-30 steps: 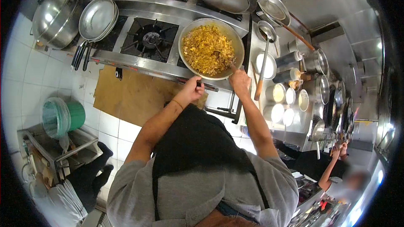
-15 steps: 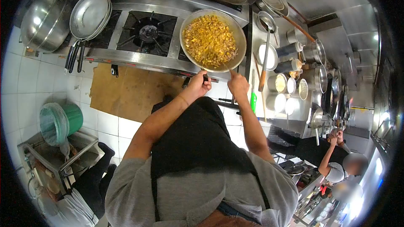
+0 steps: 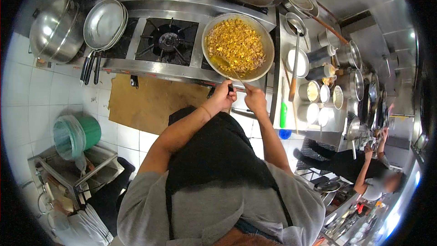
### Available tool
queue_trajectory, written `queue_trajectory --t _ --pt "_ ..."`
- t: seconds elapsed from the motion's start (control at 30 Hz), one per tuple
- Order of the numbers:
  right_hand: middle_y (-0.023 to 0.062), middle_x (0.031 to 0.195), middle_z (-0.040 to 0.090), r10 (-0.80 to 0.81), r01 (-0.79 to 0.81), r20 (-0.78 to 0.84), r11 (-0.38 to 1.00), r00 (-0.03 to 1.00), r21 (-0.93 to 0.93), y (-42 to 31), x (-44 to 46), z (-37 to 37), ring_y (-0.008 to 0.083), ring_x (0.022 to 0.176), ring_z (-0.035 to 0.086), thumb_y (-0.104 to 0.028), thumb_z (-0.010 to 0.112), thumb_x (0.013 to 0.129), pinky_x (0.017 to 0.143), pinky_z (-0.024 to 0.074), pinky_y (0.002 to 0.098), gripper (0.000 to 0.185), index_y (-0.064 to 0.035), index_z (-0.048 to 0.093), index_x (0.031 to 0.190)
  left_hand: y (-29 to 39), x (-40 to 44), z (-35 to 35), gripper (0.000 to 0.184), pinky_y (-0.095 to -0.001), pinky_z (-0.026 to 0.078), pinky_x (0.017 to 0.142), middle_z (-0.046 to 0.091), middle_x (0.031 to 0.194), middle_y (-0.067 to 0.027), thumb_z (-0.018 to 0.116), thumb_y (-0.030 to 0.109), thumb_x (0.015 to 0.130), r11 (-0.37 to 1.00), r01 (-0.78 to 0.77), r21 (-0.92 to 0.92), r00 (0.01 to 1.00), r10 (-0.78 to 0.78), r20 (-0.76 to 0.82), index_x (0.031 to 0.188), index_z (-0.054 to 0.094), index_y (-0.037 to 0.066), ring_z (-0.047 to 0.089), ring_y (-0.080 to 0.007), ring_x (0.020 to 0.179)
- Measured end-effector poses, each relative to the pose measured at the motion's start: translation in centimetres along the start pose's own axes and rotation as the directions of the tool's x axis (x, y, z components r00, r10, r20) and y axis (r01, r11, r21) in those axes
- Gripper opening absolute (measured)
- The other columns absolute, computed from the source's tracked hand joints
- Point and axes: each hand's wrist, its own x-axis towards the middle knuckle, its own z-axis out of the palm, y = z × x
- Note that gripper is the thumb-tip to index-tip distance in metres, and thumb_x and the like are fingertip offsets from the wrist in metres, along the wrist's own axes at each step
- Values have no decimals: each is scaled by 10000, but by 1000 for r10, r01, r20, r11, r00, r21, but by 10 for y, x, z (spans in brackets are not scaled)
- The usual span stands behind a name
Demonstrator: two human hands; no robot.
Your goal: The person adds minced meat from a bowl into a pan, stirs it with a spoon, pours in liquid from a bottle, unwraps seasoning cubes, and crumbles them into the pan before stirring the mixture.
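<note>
A wide metal pan sits over the right side of the stove, full of chopped yellow-brown food. My left hand is wrapped round the dark pan handle at the pan's near edge. Just right of it, my right hand is closed on the handle of a spoon. The spoon's head lies in the food at the pan's near left side.
Stacked pans and a large steel pot stand left of a bare burner. On the right counter are a ladle, small containers and a green-handled tool. Other people are at lower left and right.
The spoon's head has come into view at the pan's near left side, and my right hand has shifted left relative to the pan. My left hand keeps its hold. The whole view has shifted slightly.
</note>
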Motion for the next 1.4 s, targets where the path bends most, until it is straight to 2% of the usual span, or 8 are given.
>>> queue_trajectory --t 0.2,0.4,0.67,0.73,0.83,1.2,1.27,1.4 --pt "158 887 643 88 -109 -90 957 992 -270 -22 26 -33 338 824 624 -189 523 808 708 495 435 297 -243 640 1075 1 7 -3 208 -254 330 421 458 668 -32 471 285 881 1000 -4 23 999 5 -37 857 396 93 384 -103 457" --pt "124 817 614 -377 281 -347 913 859 -297 -41 36 -73 338 704 622 -182 546 802 582 488 444 273 -229 653 1049 3 2 5 174 -257 328 428 458 692 -50 464 274 883 1000 12 13 999 -11 -51 909 376 127 385 -109 478" --pt "110 860 636 -449 365 39 669 893 -647 -61 77 7 280 715 654 -122 541 790 621 533 385 228 -122 651 989 0 3 4 138 -263 326 443 456 695 -62 461 242 888 999 -22 -29 1000 22 -9 924 390 128 380 -112 487" --pt "130 911 636 -168 232 160 678 973 -697 -28 91 -10 292 740 652 -110 523 794 633 528 397 294 -159 617 1068 2 1 5 132 -265 329 444 456 694 -61 458 239 892 997 -64 -41 998 65 17 927 394 130 378 -111 489" --pt "142 953 622 -407 353 33 746 913 -566 -3 69 -51 314 744 646 -83 530 759 639 516 437 401 -219 574 1134 5 3 5 130 -266 338 446 454 699 -56 450 245 900 991 -51 -120 998 48 -32 933 396 131 377 -111 494" --pt "118 981 604 -401 372 113 658 909 -655 -16 68 -3 282 741 652 -82 552 742 637 523 390 314 -131 607 1047 1 14 -3 143 -280 332 445 427 708 -54 441 244 901 993 -41 -111 999 40 -9 933 368 125 372 -115 487" --pt "120 988 605 -211 228 105 724 972 -652 4 80 -37 288 734 647 -60 554 725 641 521 389 379 -153 601 1090 1 6 5 152 -280 329 445 430 697 -53 447 243 898 992 -63 -114 998 59 -33 924 371 115 370 -116 483" --pt "111 957 606 -363 290 -8 758 932 -585 -14 47 -80 298 753 638 -70 536 742 642 519 397 404 -224 617 1106 0 4 7 173 -278 327 447 446 679 -60 467 238 888 993 -86 -78 995 81 -66 907 376 91 367 -118 472"
